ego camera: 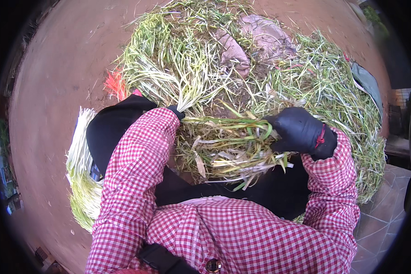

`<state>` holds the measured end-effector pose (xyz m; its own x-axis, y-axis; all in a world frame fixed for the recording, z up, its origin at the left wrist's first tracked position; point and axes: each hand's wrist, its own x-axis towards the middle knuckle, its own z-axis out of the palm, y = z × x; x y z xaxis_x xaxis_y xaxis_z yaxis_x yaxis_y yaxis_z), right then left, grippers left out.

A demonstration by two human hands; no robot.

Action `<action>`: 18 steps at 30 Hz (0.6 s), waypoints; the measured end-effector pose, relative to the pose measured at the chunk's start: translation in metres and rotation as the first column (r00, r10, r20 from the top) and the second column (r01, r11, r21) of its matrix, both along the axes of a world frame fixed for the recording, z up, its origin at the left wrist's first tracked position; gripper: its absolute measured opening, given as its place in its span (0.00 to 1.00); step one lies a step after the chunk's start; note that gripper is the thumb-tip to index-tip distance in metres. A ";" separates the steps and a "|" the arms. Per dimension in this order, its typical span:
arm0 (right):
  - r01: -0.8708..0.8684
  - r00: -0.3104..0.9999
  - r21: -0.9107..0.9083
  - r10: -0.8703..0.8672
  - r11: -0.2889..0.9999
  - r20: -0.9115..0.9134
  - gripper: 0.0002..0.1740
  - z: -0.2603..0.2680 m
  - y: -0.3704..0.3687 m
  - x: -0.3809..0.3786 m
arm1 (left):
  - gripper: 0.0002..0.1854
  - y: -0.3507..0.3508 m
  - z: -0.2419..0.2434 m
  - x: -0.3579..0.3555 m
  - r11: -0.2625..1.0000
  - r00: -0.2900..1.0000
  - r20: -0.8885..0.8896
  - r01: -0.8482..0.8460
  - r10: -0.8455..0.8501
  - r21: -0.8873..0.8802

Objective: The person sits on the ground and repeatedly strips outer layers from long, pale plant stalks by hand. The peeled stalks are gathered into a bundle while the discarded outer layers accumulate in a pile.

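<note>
My left hand (176, 112), in a dark glove and mostly hidden by its checked sleeve, is closed around a bunch of pale yellow-green stalks (185, 92) that fan out away from me. My right hand (291, 130) wears a black glove with a red tie at the wrist. Its fingertips touch a tangle of green and withered leaves (233, 147) above my lap; whether they grip it is hidden. Beside my left arm lies a thick bundle of long pale stalks (80, 150), white at one end and yellow-green at the other.
Heaps of loose green leaves and stalks (328, 75) spread in front and to the right. Pinkish cloth (263, 34) lies among them. Red strands (116, 84) are at the left edge of the heap. Reddish ground (54, 85) extends left; paving (380, 212) shows at lower right.
</note>
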<state>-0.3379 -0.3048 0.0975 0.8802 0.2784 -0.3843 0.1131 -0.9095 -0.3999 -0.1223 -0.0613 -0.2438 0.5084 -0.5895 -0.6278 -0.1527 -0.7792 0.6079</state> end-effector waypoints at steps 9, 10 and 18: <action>0.881 0.391 -0.473 -0.597 0.022 0.701 0.28 0.156 -0.247 -0.266 | 0.22 0.007 0.044 0.037 0.852 0.839 -0.256 -0.515 0.480 -0.092; 0.809 0.468 -0.585 -0.535 -0.062 0.703 0.28 0.158 -0.255 -0.275 | 0.24 0.004 0.065 0.037 0.753 0.760 -0.427 -0.616 0.490 -0.233; 0.369 0.824 0.282 -0.452 0.886 0.343 0.20 -0.055 -0.186 0.004 | 0.13 0.016 0.239 0.096 0.301 0.626 -0.750 -0.772 0.214 -0.559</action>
